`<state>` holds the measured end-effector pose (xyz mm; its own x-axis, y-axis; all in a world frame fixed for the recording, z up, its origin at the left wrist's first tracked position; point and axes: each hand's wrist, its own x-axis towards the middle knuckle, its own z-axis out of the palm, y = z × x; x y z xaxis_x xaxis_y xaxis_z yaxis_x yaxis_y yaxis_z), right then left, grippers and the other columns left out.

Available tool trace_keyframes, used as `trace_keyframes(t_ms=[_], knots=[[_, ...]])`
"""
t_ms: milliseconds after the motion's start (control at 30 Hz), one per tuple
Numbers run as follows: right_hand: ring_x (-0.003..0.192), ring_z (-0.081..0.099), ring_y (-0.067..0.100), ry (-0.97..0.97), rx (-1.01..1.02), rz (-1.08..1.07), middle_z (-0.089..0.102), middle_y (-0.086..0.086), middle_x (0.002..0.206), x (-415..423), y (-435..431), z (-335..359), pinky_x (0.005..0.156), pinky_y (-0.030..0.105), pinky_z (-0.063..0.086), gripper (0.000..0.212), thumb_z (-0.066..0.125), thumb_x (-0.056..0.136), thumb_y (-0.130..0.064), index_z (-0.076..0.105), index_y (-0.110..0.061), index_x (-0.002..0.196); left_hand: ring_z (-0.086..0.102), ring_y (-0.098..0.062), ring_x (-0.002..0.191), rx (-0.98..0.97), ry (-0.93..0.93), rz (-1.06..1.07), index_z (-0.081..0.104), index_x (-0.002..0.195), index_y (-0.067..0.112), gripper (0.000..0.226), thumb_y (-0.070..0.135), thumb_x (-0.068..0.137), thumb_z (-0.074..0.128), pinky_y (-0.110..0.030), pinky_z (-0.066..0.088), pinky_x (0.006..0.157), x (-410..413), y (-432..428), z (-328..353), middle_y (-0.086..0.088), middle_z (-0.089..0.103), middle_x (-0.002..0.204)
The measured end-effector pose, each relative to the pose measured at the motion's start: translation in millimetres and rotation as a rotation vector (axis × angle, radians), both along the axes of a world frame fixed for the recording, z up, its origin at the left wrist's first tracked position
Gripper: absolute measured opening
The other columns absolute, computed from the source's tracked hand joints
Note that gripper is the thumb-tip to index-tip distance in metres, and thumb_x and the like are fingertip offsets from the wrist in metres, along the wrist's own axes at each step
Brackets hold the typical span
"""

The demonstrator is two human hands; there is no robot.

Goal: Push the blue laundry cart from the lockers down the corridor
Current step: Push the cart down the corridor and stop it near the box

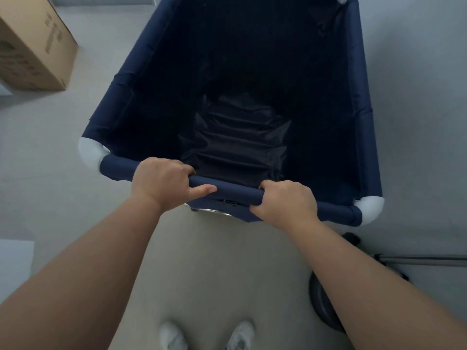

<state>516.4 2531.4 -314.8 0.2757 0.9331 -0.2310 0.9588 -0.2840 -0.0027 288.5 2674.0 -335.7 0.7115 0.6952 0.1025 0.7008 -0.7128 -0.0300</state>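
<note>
The blue laundry cart (pixel 121 102) fills the upper middle of the head view: dark navy fabric walls, a deep dark inside with nothing visible in it, and white plastic corner joints. Its near rim is a padded blue bar. My left hand (pixel 161 183) wraps that bar left of centre, thumb lying along the front. My right hand (pixel 285 200) grips the same bar right of centre. Both forearms reach forward from the bottom corners. My two white shoes show at the bottom edge.
A brown cardboard box (pixel 32 49) stands on the grey floor at the upper left, close to the cart's left side. A metal bar (pixel 424 260) and a black round object (pixel 323 304) sit low on the right beside my right arm.
</note>
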Motion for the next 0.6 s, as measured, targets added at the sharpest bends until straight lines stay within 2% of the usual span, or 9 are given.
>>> trace_keyframes(t_ms=[200,300,400,600], knots=[[0.062,0.060,0.018,0.009,0.003,-0.012,0.062,-0.009,0.069,26,36,1,0.058,0.033,0.050,0.050,0.045,0.074,-0.072,0.062,-0.031,0.098,0.054,-0.015,0.052,-0.009,-0.030,-0.011,0.065,0.065,0.027,0.091,0.092,0.075,0.002,-0.034,0.044,0.051,26,35,1,0.009,0.058,0.058],[0.071,0.063,0.019,0.034,0.004,-0.019,0.066,-0.011,0.078,37,52,3,0.065,0.036,0.053,0.072,0.034,0.066,-0.090,0.059,-0.037,0.106,0.055,-0.014,0.053,-0.025,-0.026,-0.012,0.067,0.069,0.029,0.090,0.093,0.074,0.004,-0.033,0.046,0.052,38,52,2,0.010,0.059,0.060],[0.080,0.065,0.018,0.076,-0.015,-0.025,0.069,-0.012,0.087,47,67,5,0.069,0.038,0.054,0.088,0.031,0.061,-0.098,0.057,-0.039,0.121,0.056,-0.013,0.053,-0.032,-0.035,-0.011,0.068,0.070,0.029,0.090,0.093,0.074,0.004,-0.032,0.042,0.050,48,67,3,0.009,0.060,0.060],[0.080,0.065,0.018,0.071,0.031,-0.021,0.069,-0.011,0.088,67,94,3,0.066,0.036,0.051,0.089,0.028,0.062,-0.097,0.059,-0.038,0.122,0.054,-0.014,0.051,-0.036,-0.030,-0.011,0.066,0.067,0.028,0.087,0.092,0.076,0.008,-0.030,0.040,0.048,69,96,4,0.009,0.058,0.057]])
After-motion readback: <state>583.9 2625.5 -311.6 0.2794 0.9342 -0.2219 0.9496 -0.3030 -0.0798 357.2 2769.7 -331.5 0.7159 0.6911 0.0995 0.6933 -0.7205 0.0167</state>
